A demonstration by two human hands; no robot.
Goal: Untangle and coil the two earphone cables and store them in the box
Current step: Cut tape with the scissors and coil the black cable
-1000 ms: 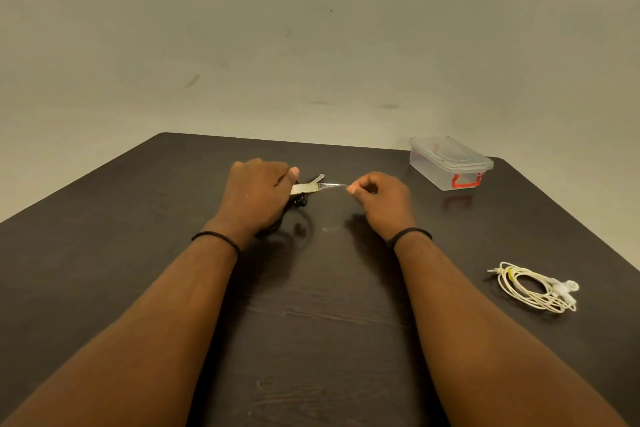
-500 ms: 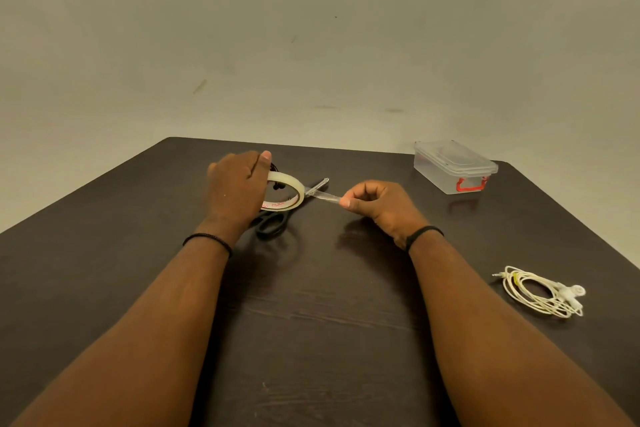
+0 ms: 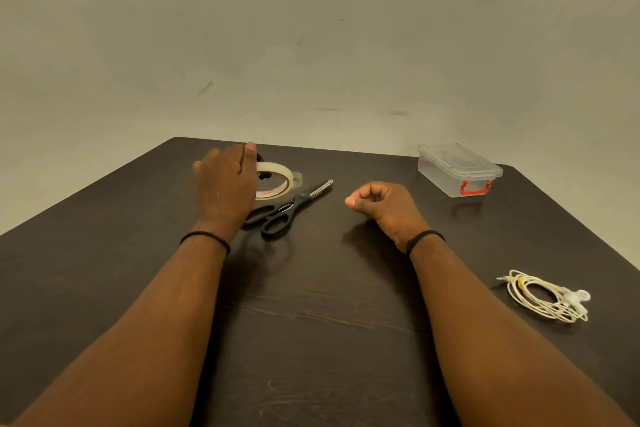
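**Earphone cables apart on a dark counter**

White earphone cable [image 3: 547, 298] lies coiled near the counter's [image 3: 329, 340] right edge, well apart from both hands. A closed clear box [image 3: 459, 170] with a red latch sits at the far right. The left hand [image 3: 225, 184] covers one side of a tape roll [image 3: 277, 180]; its grip on the roll cannot be made out. Small black earbuds [image 3: 264, 175] show inside the roll. Black scissors [image 3: 287, 210] lie just beside it. The right hand [image 3: 384, 206] hovers with fingers curled and thumb meeting fingertip; whether anything is pinched cannot be told.
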